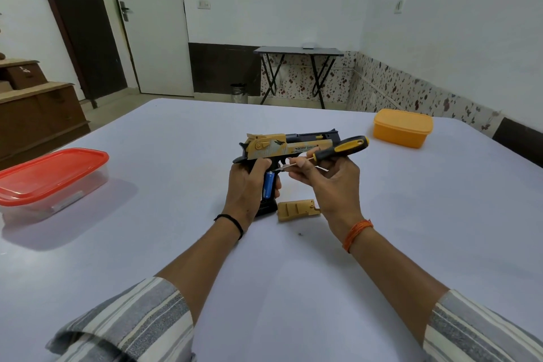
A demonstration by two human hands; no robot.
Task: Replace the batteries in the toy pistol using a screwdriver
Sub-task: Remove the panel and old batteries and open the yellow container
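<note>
- Left hand (246,185) grips the toy pistol (289,147) mid-tabletop, hiding most of its grip; one blue battery (269,185) shows.
- Right hand (329,179) holds one screwdriver (340,147); its tip is hard to see.
- One gold cover (297,210) lies beside them.

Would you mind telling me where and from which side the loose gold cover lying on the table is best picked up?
Probably across its two long edges, coming straight down from above. The gold cover lies flat on the table, ribbed inner side up, beside the pistol grip. Its right end has a small tab, which looks too slight for a sure pinch. The right hand is nearer, but it holds the screwdriver.
</note>
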